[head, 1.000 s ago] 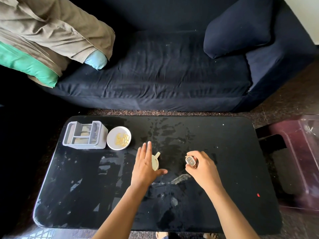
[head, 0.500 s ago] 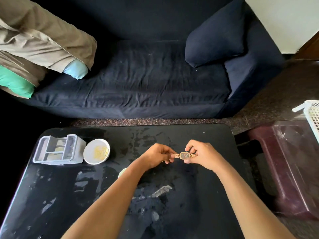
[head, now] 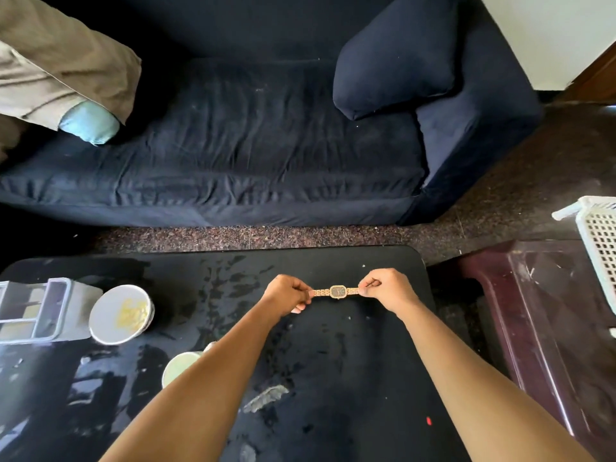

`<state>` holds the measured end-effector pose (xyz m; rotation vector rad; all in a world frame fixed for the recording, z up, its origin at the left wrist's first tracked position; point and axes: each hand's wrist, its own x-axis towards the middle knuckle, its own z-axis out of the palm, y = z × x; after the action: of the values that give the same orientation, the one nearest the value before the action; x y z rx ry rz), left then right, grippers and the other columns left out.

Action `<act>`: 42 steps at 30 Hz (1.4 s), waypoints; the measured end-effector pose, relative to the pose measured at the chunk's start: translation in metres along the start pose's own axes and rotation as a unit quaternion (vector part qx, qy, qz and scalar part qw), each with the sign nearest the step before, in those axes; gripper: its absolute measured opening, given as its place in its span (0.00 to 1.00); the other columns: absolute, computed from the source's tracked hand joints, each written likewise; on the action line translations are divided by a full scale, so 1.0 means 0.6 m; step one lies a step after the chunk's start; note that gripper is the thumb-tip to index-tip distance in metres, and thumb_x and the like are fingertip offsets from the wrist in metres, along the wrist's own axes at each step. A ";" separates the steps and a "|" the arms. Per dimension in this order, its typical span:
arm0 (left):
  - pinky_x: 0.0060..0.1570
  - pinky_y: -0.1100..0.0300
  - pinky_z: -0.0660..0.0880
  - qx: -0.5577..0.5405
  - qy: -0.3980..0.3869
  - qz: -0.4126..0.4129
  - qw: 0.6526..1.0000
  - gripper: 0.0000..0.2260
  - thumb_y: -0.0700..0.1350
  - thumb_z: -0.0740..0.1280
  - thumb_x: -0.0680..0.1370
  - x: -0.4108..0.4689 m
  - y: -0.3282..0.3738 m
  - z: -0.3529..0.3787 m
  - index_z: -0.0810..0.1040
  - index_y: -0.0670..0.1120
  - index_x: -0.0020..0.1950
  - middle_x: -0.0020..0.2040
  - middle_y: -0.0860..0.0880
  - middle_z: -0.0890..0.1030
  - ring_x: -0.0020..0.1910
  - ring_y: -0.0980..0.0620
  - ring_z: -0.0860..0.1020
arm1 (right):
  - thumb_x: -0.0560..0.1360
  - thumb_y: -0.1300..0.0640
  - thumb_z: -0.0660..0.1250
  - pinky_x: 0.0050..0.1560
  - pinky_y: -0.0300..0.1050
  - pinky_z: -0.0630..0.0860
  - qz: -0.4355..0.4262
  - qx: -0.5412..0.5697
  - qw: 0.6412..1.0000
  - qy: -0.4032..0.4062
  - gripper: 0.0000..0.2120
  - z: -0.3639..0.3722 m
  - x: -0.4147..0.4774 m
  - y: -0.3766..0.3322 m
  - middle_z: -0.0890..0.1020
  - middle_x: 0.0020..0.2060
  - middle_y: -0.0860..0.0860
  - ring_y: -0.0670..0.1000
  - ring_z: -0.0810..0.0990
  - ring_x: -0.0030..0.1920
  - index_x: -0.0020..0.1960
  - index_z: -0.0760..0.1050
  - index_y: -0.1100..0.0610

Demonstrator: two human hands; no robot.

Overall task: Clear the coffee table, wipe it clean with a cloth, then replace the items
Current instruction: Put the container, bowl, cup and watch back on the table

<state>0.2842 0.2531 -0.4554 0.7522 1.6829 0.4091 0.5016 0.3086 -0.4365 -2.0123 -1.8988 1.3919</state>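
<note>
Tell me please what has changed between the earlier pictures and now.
The left hand left the pale cup and took hold of one end of the watch; the right hand, which held it bunched up alone, now pinches the other end. Together they have pulled the band straight above the coffee table. The cup, the white bowl and the grey rack stayed in place.

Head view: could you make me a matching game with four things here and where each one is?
Things: 1 watch; 2 bowl; 3 cup; 4 basket.
Places: a partly behind the left forearm; b far right edge of view; c pinched between left hand and right hand; d beside the grey rack.
Pairs: 1-c; 2-d; 3-a; 4-b.
</note>
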 end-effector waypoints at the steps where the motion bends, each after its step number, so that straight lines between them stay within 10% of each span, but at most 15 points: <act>1: 0.30 0.66 0.76 -0.008 0.015 -0.011 1.000 0.09 0.37 0.69 0.76 0.006 -0.004 0.002 0.80 0.45 0.36 0.31 0.49 0.79 0.24 0.59 0.73 | 0.68 0.62 0.75 0.37 0.37 0.70 0.010 0.009 1.000 0.011 0.05 0.002 0.007 0.003 0.79 0.32 0.46 0.44 0.74 0.34 0.38 0.82 0.53; 13: 0.33 0.63 0.76 -0.098 0.135 -0.045 0.985 0.09 0.36 0.67 0.76 0.013 -0.009 0.006 0.81 0.46 0.40 0.34 0.51 0.82 0.31 0.56 0.79 | 0.70 0.72 0.68 0.43 0.46 0.81 0.139 0.230 0.961 0.066 0.09 0.008 0.029 0.044 0.82 0.36 0.58 0.54 0.81 0.37 0.40 0.80 0.59; 42: 0.36 0.58 0.80 -0.122 0.226 -0.136 0.957 0.10 0.38 0.76 0.70 0.004 -0.010 -0.001 0.80 0.44 0.30 0.30 0.47 0.81 0.29 0.52 0.79 | 0.69 0.65 0.72 0.45 0.53 0.81 0.117 0.106 0.977 0.141 0.14 0.010 0.048 0.047 0.83 0.32 0.50 0.53 0.83 0.38 0.29 0.77 0.49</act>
<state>0.2815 0.2504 -0.4607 0.2437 2.0798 0.6123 0.5154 0.3221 -0.4720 -2.2362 -1.3770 1.2093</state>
